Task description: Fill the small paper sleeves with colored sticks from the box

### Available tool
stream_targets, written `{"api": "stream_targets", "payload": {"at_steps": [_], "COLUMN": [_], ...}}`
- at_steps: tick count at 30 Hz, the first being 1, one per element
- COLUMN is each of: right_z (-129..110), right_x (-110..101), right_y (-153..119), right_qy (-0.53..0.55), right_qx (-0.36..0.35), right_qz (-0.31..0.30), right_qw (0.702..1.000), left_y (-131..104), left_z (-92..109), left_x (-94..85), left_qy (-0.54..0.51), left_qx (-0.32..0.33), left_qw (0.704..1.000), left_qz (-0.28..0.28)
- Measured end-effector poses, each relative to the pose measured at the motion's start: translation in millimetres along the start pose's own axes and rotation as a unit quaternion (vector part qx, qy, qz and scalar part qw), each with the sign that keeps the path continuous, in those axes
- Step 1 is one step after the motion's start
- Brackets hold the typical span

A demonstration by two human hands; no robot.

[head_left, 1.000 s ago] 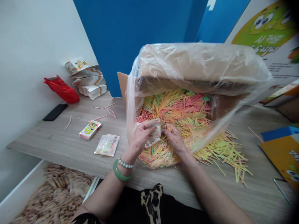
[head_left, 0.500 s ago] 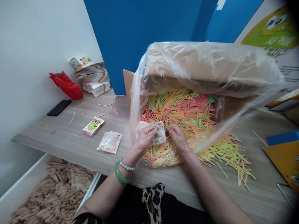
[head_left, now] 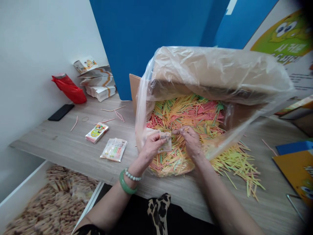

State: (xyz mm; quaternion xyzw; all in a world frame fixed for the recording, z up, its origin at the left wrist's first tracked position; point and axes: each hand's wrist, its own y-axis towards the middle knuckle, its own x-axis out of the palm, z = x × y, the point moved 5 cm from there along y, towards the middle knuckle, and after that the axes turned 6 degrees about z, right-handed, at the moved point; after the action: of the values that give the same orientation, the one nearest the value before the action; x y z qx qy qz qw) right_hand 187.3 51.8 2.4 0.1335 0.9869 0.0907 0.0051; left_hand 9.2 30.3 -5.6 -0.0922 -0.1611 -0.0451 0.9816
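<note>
L hand [head_left: 150,147] covers the left pt of the packet [head_left: 166,143], so its long axis is hard to tell; free side points twd R hand [head_left: 193,145]. Packet's flat, whitish w/ orange-striped edges, print too blurry to read. L thumb & fingers pinch it, over the sticks [head_left: 189,112] by the counter's [head_left: 70,142] front edge. R fingers curled, nr packet; can't tell their gap or hold.
</note>
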Motion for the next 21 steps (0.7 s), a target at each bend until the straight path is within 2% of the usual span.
{"api": "stream_targets", "payload": {"at_steps": [6, 9, 12, 15, 18, 21], "right_z": [-7, 0, 17, 26, 20, 0], "right_x": [-10, -2, 9, 13, 13, 6], "right_y": [0, -11, -23, -26, -22, -12], "right_qy": [0.052, -0.071, -0.234, -0.298, -0.290, -0.207], "right_qx": [-0.035, -0.061, -0.065, -0.070, -0.068, -0.059], "right_qz": [0.063, 0.009, -0.066, -0.094, -0.107, -0.062], "right_qw": [0.996, 0.996, 0.968, 0.947, 0.949, 0.974], "left_y": [3, 4, 3, 3, 1, 0], "left_z": [-6, -10, -11, -13, -13, -13], "left_x": [-1.4, -1.9, -3.6, -5.6, -7.3, -10.0], "left_qy": [0.066, 0.063, 0.037, 0.018, 0.047, 0.077], "left_qx": [0.051, 0.047, 0.044, 0.032, 0.035, 0.032], "left_qw": [0.996, 0.997, 0.998, 0.999, 0.997, 0.996], "left_qz": [0.005, -0.006, -0.019, -0.038, -0.051, -0.034]}}
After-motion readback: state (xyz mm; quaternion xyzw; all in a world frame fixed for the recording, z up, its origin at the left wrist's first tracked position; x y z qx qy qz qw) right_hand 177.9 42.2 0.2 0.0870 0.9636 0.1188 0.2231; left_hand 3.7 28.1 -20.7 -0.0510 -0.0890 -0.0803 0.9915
